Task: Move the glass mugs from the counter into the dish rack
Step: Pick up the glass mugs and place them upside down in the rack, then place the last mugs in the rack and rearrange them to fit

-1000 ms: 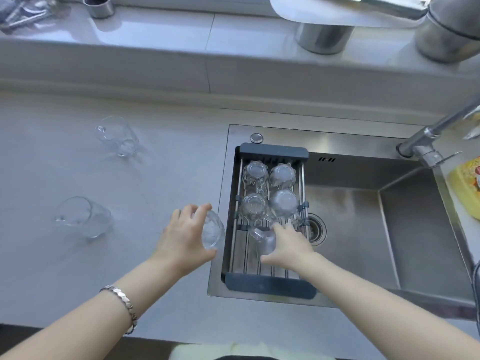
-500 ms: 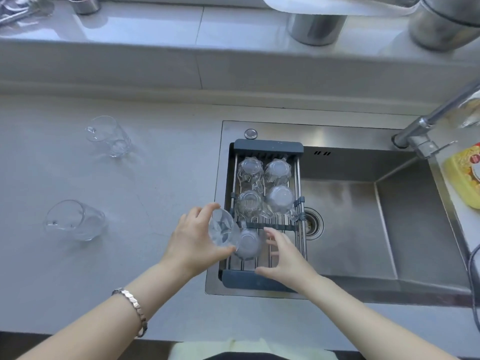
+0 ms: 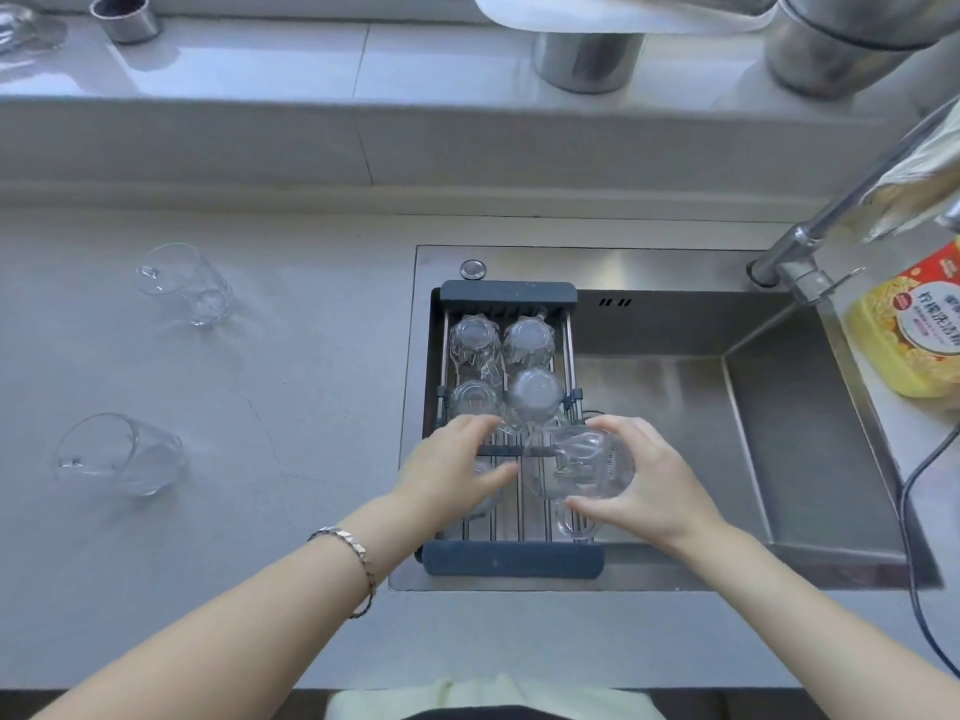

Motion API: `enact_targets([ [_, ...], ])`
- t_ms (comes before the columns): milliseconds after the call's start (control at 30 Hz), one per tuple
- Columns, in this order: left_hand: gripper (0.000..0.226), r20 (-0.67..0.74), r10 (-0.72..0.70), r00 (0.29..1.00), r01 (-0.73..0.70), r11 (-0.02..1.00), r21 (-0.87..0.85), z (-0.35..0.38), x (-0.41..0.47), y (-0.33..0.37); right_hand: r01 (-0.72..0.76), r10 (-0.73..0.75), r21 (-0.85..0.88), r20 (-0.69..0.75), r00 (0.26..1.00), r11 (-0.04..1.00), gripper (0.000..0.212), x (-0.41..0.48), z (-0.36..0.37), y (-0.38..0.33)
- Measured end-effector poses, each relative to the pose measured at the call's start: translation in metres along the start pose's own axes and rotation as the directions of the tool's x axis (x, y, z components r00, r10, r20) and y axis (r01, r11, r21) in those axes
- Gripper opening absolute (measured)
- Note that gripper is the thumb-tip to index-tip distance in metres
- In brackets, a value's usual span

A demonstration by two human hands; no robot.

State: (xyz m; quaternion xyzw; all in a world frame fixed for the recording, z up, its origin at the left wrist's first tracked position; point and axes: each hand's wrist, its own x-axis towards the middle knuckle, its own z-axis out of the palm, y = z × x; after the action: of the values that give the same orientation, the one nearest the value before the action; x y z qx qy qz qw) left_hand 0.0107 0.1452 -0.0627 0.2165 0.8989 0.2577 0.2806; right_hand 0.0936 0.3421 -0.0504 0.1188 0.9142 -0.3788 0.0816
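The dark-framed dish rack (image 3: 511,559) sits across the left end of the sink. Several glass mugs (image 3: 535,394) stand upside down in its far half. My right hand (image 3: 654,485) holds a glass mug (image 3: 582,467) tilted just above the rack's near right part. My left hand (image 3: 449,472) lies curled over another mug (image 3: 483,504) on the rack's near left, hiding most of it. Two more glass mugs lie on their sides on the counter to the left, one farther back (image 3: 187,285) and one nearer (image 3: 119,454).
The steel sink basin (image 3: 675,407) opens to the right of the rack, with the faucet (image 3: 810,236) at its back right. A yellow dish soap bottle (image 3: 909,330) and a black cable (image 3: 914,491) lie at the right edge. Metal containers (image 3: 587,59) stand on the back ledge.
My left hand carried its mug from the counter edge over the rack. My right hand let go of a mug set on the rack, then took hold of one on the near right.
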Motion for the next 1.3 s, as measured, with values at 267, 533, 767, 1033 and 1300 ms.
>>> enact_targets([
  [267, 0.069, 0.382, 0.206, 0.901, -0.427, 0.572, 0.700, 0.029, 0.027, -0.033, -0.167, 0.228, -0.418, 0.101, 0.968, 0.893, 0.072, 0.041, 0.052, 0.007],
  [533, 0.086, 0.058, 0.088, 0.994, -0.105, 0.751, 0.652, 0.040, 0.037, -0.024, -0.319, 0.320, -0.441, -0.075, 0.944, 0.839, 0.071, 0.055, 0.080, 0.012],
  [767, 0.090, 0.019, 0.001, 1.000, -0.009, 0.888, 0.461, 0.040, 0.031, -0.025, -0.273, 0.290, -0.240, 0.037, 0.956, 0.932, 0.067, 0.043, 0.071, 0.015],
  [1033, 0.029, -0.122, -0.089, 0.988, 0.131, 0.906, 0.402, -0.055, -0.010, -0.078, 0.074, -0.026, -0.237, 0.201, 0.979, 0.969, 0.029, 0.065, 0.063, -0.070],
  [1300, 0.067, -0.252, -0.547, 0.798, 0.602, 0.706, 0.373, -0.171, -0.061, -0.187, 0.284, -0.200, -0.229, 0.328, 0.923, 0.931, 0.039, 0.130, 0.135, -0.194],
])
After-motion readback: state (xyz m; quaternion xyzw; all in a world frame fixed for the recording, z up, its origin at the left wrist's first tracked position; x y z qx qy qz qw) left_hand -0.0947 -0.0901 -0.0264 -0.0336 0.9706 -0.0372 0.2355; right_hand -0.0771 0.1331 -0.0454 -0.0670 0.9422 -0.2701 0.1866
